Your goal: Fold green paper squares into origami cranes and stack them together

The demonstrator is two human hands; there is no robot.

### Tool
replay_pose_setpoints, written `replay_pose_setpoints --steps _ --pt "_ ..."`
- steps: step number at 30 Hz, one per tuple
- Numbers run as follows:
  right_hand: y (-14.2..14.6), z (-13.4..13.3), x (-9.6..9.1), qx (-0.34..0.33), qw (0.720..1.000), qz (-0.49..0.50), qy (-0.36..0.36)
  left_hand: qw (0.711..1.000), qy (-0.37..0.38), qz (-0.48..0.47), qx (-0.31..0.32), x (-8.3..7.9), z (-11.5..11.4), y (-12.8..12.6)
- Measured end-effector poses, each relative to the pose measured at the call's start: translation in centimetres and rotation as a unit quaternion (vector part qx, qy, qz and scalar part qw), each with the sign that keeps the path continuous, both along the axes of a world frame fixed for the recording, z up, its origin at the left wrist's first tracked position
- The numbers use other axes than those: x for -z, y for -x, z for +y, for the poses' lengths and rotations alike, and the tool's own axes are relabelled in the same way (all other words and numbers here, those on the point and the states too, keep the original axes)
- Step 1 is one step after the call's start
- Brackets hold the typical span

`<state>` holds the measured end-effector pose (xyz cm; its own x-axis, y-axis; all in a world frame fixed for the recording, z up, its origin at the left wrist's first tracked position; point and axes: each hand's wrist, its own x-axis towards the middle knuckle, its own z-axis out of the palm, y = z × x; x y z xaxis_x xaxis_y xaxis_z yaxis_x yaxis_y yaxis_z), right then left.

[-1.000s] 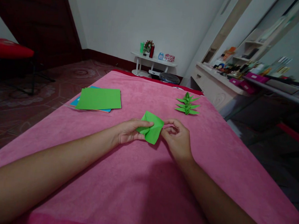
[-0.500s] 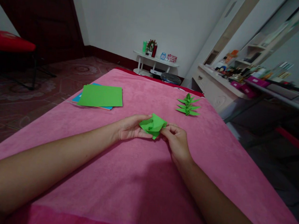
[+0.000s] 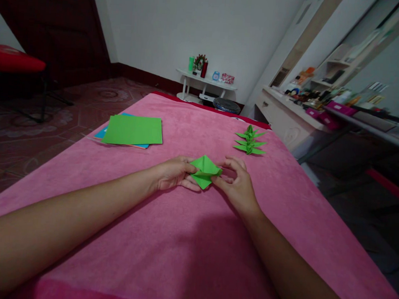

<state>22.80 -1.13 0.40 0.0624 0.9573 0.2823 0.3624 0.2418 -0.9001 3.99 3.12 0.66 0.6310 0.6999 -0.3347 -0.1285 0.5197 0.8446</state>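
A piece of folded green paper with several creased flaps is between my hands, over the middle of the pink cloth. My left hand grips its left corner, thumb on top and fingers underneath. At the right corner is my right hand, its thumb touching the lower right edge and its index finger curved away from the paper. Whether the right fingertips pinch the corner is hard to make out. Beyond my right hand stand finished-looking green origami pieces with pointed leaves, lined up in a row.
A stack of green sheets, with blue ones under it, lies at the far left of the cloth. Past the far edge is a small white table with bottles and flowers. A cluttered dresser stands to the right, a red chair to the left.
The folded paper has flattened into a diamond shape with its flaps spread. My left thumb has moved onto its face, and my right fingers have loosened and lifted from the right corner.
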Motion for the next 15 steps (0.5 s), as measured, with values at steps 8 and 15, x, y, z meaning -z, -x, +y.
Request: replay_pose_setpoints --steps 8,15 --pt "0.05 0.38 -0.27 -0.083 0.995 0.009 0.049 0.999 0.001 0.001 -0.033 -0.11 -0.44 -0.32" --pt "0.28 0.33 -0.20 -0.081 0.996 -0.008 0.032 0.998 -0.001 -0.008 -0.063 -0.07 -0.76 -0.72"
